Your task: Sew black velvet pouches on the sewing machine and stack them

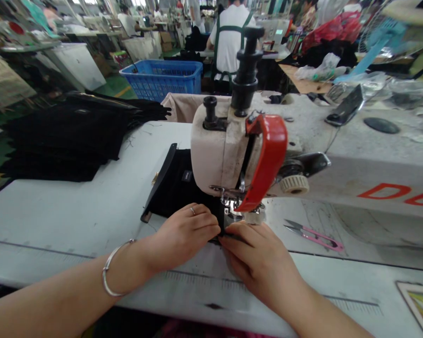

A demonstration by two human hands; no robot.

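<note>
A black fabric piece (169, 192) with a small label and a dark stiff strip along its left edge lies flat under the head of a sewing machine (211, 155). My left hand (186, 234) is closed on the near edge of this fabric, just left of the presser foot (232, 213). Close beside it, my right hand (257, 253) pinches the same edge in front of the foot. The fingertips of both hands nearly meet, and the edge between them is partly hidden. A red guard (270, 159) hangs over the needle area.
Pink-handled thread snips (317, 237) lie right of my right hand. A stack of black fabric pieces (63, 136) sits at the table's left. Beyond the table (91, 211) stand a blue basket (162, 80) and a person in a white shirt (229, 42).
</note>
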